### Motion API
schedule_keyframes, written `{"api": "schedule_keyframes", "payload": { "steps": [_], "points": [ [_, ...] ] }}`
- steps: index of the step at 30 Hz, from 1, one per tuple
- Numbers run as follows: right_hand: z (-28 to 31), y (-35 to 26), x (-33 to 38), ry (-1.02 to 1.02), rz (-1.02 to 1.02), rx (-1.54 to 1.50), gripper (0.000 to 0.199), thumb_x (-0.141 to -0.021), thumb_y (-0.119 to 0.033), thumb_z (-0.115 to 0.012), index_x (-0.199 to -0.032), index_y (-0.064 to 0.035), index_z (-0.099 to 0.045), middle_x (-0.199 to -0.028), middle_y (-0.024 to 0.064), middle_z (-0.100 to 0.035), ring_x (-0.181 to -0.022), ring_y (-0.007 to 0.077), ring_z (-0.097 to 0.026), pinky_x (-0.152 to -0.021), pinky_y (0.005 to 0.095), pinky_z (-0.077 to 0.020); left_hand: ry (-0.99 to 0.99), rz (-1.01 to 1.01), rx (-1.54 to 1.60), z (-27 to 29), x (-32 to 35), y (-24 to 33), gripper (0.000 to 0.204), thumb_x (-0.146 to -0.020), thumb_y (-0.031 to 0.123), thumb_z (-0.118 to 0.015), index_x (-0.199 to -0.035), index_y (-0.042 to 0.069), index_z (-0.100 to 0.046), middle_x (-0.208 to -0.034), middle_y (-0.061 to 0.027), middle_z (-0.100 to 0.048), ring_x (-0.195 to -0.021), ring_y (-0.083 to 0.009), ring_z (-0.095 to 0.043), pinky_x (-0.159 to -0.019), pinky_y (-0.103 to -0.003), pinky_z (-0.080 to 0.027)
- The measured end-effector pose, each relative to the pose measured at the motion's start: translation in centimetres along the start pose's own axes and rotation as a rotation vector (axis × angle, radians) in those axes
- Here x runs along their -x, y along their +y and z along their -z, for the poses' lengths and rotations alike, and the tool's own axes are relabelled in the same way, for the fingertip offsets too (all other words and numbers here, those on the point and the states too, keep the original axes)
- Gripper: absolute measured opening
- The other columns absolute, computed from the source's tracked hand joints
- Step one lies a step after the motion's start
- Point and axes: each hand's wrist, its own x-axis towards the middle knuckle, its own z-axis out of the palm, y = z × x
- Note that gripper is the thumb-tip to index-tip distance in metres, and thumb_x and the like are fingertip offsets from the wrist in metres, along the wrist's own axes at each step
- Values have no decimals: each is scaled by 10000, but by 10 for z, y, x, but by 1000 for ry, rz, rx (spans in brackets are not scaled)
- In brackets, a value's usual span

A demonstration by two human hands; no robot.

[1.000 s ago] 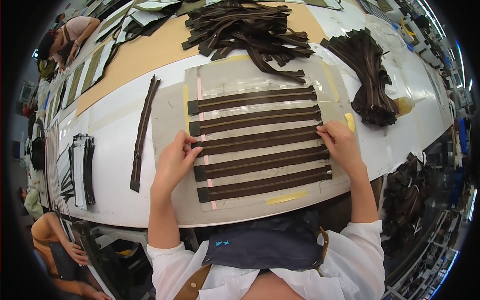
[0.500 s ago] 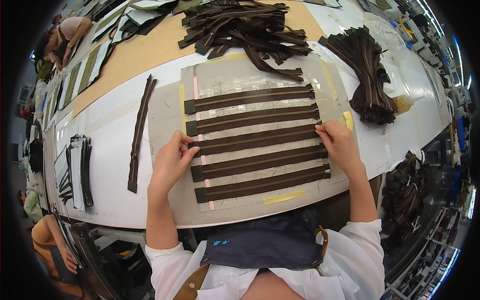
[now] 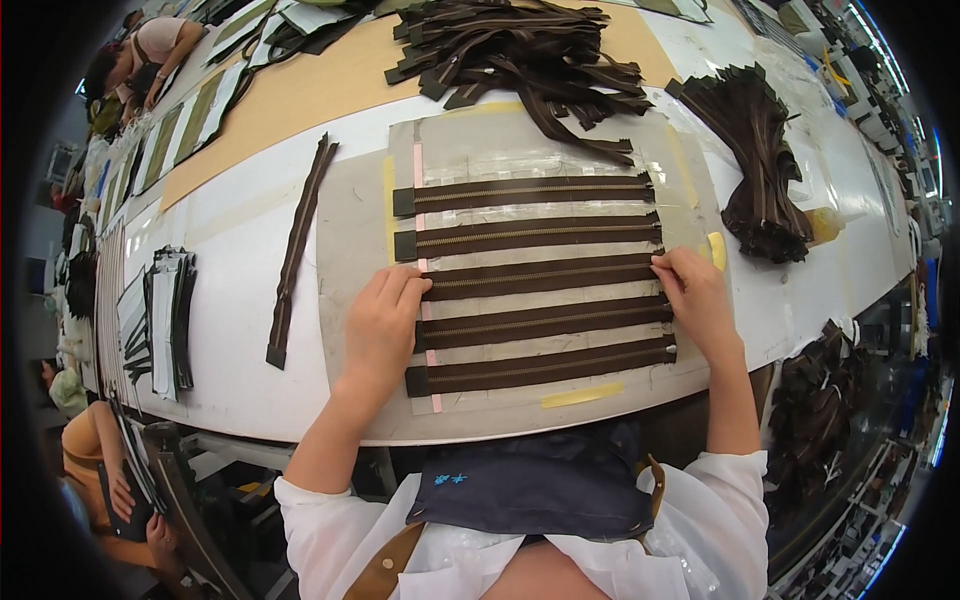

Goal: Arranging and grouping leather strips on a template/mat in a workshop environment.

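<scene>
Several dark brown zippers with brass-coloured teeth lie in parallel rows on a grey board (image 3: 350,230). At the middle zipper (image 3: 540,277), my left hand (image 3: 383,325) covers the dark tab end, its fingertips closed on the tape. My right hand (image 3: 702,305) pinches the upper corner of that zipper's other end between thumb and fingers. Above it rest the second zipper (image 3: 540,234) and the top zipper (image 3: 535,190). Below it are the fourth zipper (image 3: 545,322) and the bottom zipper (image 3: 545,374). A pink strip (image 3: 419,165) runs under their left ends.
A loose pile of zippers (image 3: 520,50) lies beyond the board, with a tied bundle (image 3: 755,160) to its right. One single zipper (image 3: 302,250) lies left of the board. Stacked fabric pieces (image 3: 172,320) sit farther left. Other people work at the left side.
My left hand has turned and come further over the middle zipper's left end, covering its tab. The right hand keeps its pinch. The whole view has shifted slightly.
</scene>
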Motion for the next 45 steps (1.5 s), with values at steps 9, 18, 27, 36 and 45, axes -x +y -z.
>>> {"api": "schedule_keyframes", "payload": {
  "steps": [9,18,27,36,45],
  "points": [
    [5,-3,0,21,-79,-82,78,-900,-22,-665,-893,30,-608,-809,161,-634,-728,326,-620,-655,377,-482,-87,-27,-117,2,23,8,496,-763,-123,-567,-1249,-45,-622,-1319,-158,-607,-1240,-309,-588,-977,-377,-534],
    [4,-2,0,35,-30,-64,75,-895,-16,-664,-886,30,-605,-813,159,-637,-744,323,-624,-666,369,-484,-105,-4,-150,3,25,11,530,-765,-129,-570,-1286,-40,-607,-1341,-165,-595,-1252,-308,-583,-990,-372,-528],
    [5,-4,6,26,-34,-38,96,-905,-2,-663,-883,50,-586,-806,159,-645,-697,271,-615,-637,320,-477,-62,182,117,3,31,8,562,-789,-155,-521,-1334,-17,-532,-1326,-171,-611,-1254,-305,-588,-993,-380,-521],
    [5,-5,-7,74,-21,-36,80,-892,6,-656,-882,30,-580,-812,166,-638,-743,328,-629,-660,379,-484,-116,35,-72,5,30,8,578,-770,-150,-546,-1327,3,-572,-1384,-170,-577,-1292,-299,-561,-1001,-373,-523],
    [5,-4,2,14,-88,-32,82,-893,-15,-670,-895,28,-600,-808,157,-639,-739,324,-624,-661,375,-484,-96,29,-160,-2,30,12,536,-783,-108,-569,-1310,-11,-593,-1387,-157,-575,-1274,-305,-573,-986,-372,-527]
  ]
}}
